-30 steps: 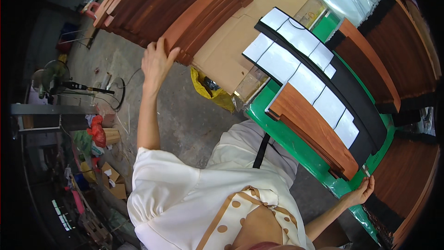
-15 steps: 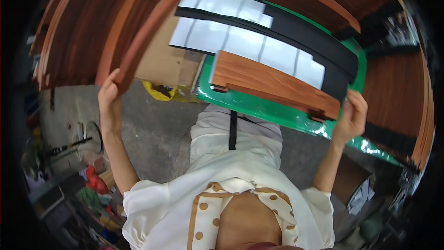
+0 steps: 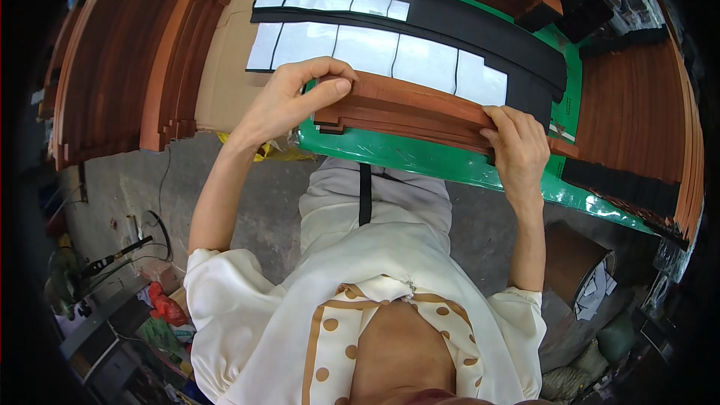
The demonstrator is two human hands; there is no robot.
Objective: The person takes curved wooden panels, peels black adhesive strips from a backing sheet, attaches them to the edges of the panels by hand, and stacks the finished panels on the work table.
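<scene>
Both forearms rise from the lower part of the frame toward its centre, elbows bent and wrists cocked inward. The left hand (image 3: 289, 101) sits just left of centre, fingers curled over the top and thumb pressed along the near edge, clamped on the left end of a stack of wooden strips (image 3: 409, 112). The right hand (image 3: 519, 151), right of centre and a little lower, grips the stack's other end with fingers wrapped over the top face and the back of the hand turned to the camera. The strips are long, thin and gently curved, reddish-brown with a fine straight grain, their edges stepped slightly where they do not line up; the stack lies across the near edge of the table (image 3: 420, 161), whose top is smooth, glossy green. Just beyond the stack, toward the top of the frame, lie curved black strips (image 3: 480, 30) with a matte surface, partly covered by shiny white backing sheets (image 3: 375, 49) divided into panels. At upper left, taller piles of the same brown wood (image 3: 142, 60) stand on flat cardboard (image 3: 225, 60). More wood (image 3: 637, 105) fills the right edge. Below the table is rough grey concrete floor (image 3: 150, 202).
</scene>
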